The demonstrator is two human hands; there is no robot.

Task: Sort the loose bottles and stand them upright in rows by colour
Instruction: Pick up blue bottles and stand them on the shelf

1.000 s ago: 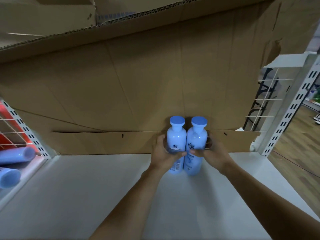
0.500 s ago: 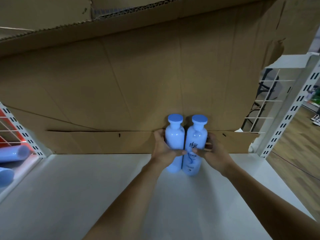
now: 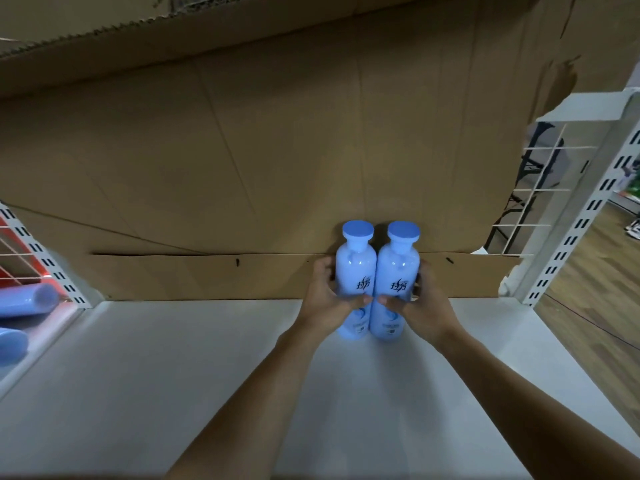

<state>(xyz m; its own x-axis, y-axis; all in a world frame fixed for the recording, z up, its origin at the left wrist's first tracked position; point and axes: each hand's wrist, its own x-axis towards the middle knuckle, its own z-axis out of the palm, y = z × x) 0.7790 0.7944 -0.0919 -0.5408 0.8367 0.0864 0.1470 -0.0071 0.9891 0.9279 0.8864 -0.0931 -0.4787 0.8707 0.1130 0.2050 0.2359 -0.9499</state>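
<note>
Two light blue bottles with darker blue caps stand upright side by side on the white shelf [image 3: 173, 393], against the cardboard back wall. My left hand [image 3: 325, 299] grips the left bottle [image 3: 356, 271], thumb across its front and fingers round its left side. The right bottle [image 3: 398, 271] is gripped the same way by my right hand [image 3: 424, 306]. Both labels face me and the two bottles touch each other.
Brown cardboard [image 3: 242, 168] lines the shelf's back and overhangs from above. Two more blue bottles [image 3: 24, 301] lie on their sides on the neighbouring shelf at far left, behind a white slotted upright [image 3: 45, 261]. Another slotted upright [image 3: 581, 223] and wire grid bound the right side.
The left bottle has been turned so its label now faces me, matching the right one. Both hands stay on the bottles in nearly the same place.
</note>
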